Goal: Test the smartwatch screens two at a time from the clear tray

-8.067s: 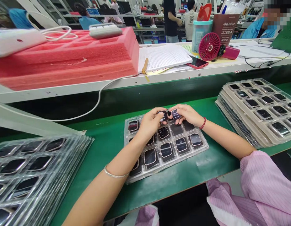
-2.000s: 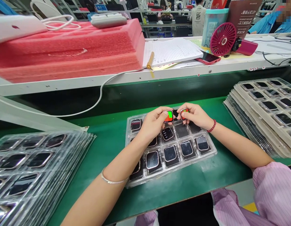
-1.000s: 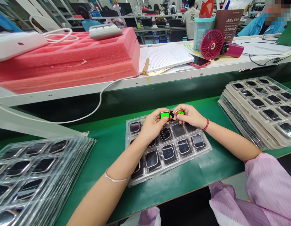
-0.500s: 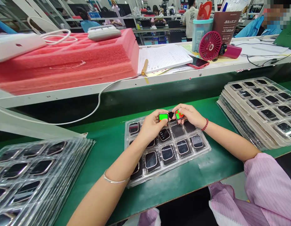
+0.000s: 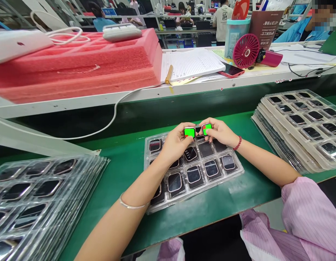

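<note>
Pinching 1 glossy, rounded-square, mostly green-lit watch (image 5: 189, 132) in the left hand (image 5: 176, 141), 1 red-and-green-lit watch (image 5: 206, 127) in the right hand (image 5: 218, 131), both above 1 clear moulded-plastic tray (image 5: 195, 189). Blocking part of it with the left forearm (image 5: 124, 214). Flanked by 2 plastic-tray stacks (image 5: 72, 206), outside either hand; facing porous red foam (image 5: 108, 65) beyond both. Showing 4 whole, dark, metal-rimmed watches (image 5: 193, 174) in the near row.
</note>
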A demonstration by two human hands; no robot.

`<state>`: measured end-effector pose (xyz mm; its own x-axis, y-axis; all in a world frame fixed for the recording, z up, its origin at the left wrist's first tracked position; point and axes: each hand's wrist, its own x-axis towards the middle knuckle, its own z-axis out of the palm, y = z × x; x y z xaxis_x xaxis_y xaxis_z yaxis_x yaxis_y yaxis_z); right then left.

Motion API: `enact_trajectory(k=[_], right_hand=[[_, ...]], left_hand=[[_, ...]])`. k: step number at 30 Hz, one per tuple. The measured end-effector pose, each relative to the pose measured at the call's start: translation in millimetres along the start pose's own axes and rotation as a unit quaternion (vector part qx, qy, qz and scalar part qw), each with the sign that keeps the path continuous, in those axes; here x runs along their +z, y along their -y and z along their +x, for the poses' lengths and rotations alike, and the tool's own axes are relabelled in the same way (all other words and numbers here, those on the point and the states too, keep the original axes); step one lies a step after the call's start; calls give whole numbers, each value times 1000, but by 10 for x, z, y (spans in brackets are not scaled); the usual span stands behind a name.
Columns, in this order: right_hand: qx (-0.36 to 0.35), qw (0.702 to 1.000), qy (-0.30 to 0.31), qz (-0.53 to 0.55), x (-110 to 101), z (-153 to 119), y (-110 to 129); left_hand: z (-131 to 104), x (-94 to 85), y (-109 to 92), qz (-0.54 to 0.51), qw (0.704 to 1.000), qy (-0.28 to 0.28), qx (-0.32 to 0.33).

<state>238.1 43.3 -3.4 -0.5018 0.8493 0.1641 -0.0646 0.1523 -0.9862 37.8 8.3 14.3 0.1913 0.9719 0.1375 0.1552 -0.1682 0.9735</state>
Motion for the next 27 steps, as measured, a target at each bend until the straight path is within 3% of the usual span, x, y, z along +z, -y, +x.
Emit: enact_trajectory(k=[10,19,27], right_hand=[[-13,1000,18,-12,3,-6,-13],[9,1000,-12,-22,5,-21,58],[-4,1000,0,12,-8,25,-33]], left_hand=[[9,-3,-20,-30,999,6,-34],[-3,20,-8,-59,997,29,-30],[23,-2,-22,-39,999,-9,-34]])
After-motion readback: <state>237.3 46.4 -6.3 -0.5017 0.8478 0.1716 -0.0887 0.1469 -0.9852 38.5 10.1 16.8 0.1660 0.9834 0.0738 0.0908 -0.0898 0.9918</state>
